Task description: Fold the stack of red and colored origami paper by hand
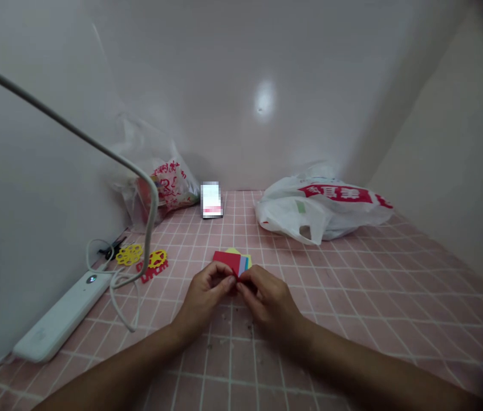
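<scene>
My left hand [211, 288] and my right hand [269, 294] meet at the middle of the pink tiled surface. Thumb and fingers of both are pinched together on a small red piece of paper [236, 274], mostly covered by the fingertips. Just beyond the fingertips lie several coloured paper sheets, fanned out: a red sheet [227, 258] at the left, then a lilac sheet [242, 266], a blue one and a yellow sheet [249, 261]. Whether the pinched red piece is separate from the red sheet is hard to make out.
At left are a white power strip [64, 314], a grey-white cable [154, 211], yellow cut-out shapes [130, 254] and red letter shapes [154, 273]. Toward the back wall stand a clear plastic bag [168, 182], a lit phone [211, 201] and a white plastic bag [322, 205].
</scene>
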`<state>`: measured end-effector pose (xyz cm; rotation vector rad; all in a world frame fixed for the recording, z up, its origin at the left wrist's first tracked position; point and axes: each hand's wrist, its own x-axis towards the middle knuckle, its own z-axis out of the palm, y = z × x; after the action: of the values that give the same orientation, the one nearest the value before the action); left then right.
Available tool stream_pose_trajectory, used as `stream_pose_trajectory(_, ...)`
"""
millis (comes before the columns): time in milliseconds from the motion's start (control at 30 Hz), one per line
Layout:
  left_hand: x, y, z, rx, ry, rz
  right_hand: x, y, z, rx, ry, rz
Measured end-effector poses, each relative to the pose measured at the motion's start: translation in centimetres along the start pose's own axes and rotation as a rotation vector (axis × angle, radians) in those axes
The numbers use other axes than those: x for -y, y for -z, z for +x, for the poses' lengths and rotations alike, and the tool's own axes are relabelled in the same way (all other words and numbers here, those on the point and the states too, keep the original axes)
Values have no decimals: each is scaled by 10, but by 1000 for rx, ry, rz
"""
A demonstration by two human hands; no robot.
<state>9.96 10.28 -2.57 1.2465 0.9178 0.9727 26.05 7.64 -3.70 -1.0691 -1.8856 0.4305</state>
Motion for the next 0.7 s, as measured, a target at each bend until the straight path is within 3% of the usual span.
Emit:
stream_pose_trajectory(133, -1, 1, 0, 39, -10, -58, 2, 2, -1, 6, 137, -138)
stream_pose_trajectory(433, 1, 6, -1, 56, 12, -92, 0, 4, 1, -19, 103, -70)
stream_pose_trajectory(567, -1, 6, -1, 50, 19, -79, 0, 5, 4, -67, 21, -5)
stream_pose_trajectory(700, -2, 5, -1, 36, 31, -63, -4, 3, 8, -83, -163, 171)
